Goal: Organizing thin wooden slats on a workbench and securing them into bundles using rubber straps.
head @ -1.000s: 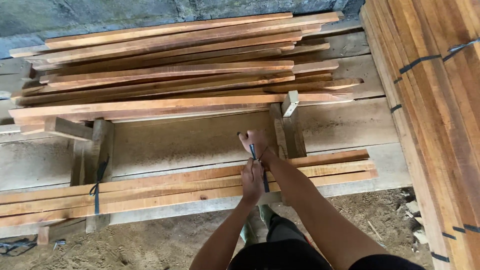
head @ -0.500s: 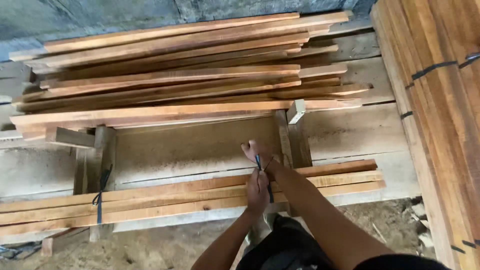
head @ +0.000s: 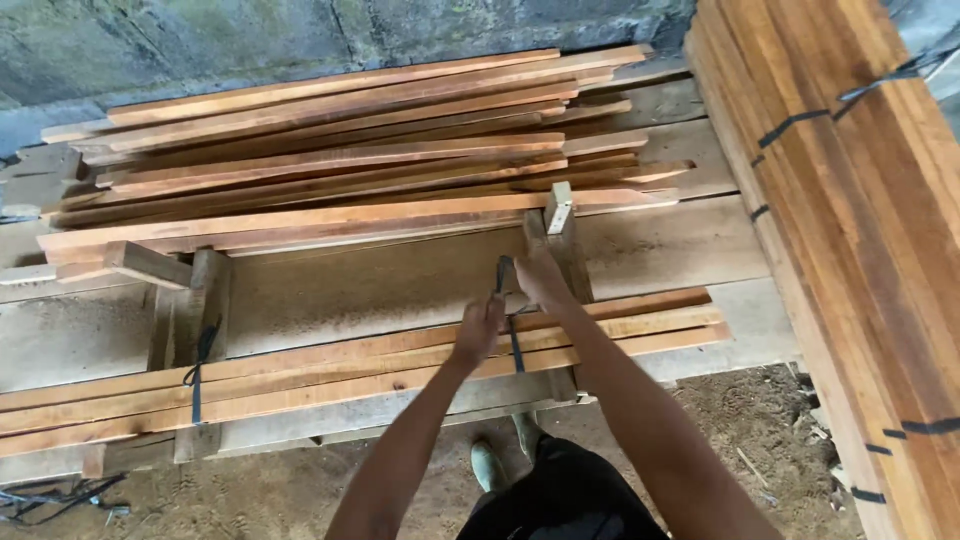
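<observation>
I see both hands at the near bundle of planks (head: 350, 375) on the worktop (head: 400, 285). My left hand (head: 478, 328) is closed on the dark strap (head: 514, 345), seemingly pinching it; my right hand (head: 540, 275), at one o'clock from it, grips the strap's upper end. A loose plank pile (head: 330, 160) lies at twelve.

Both forearms are showing bare, with no sleeves, watch or gloves reaching the left hand (head: 478, 330) or the right hand (head: 540, 280). Below the near bundle of wooden slats (head: 350, 375), the person is wearing dark, nearly black clothing over the lap, and two dull green rubber boots (head: 488, 464) are peeking out just beneath that bundle.
</observation>
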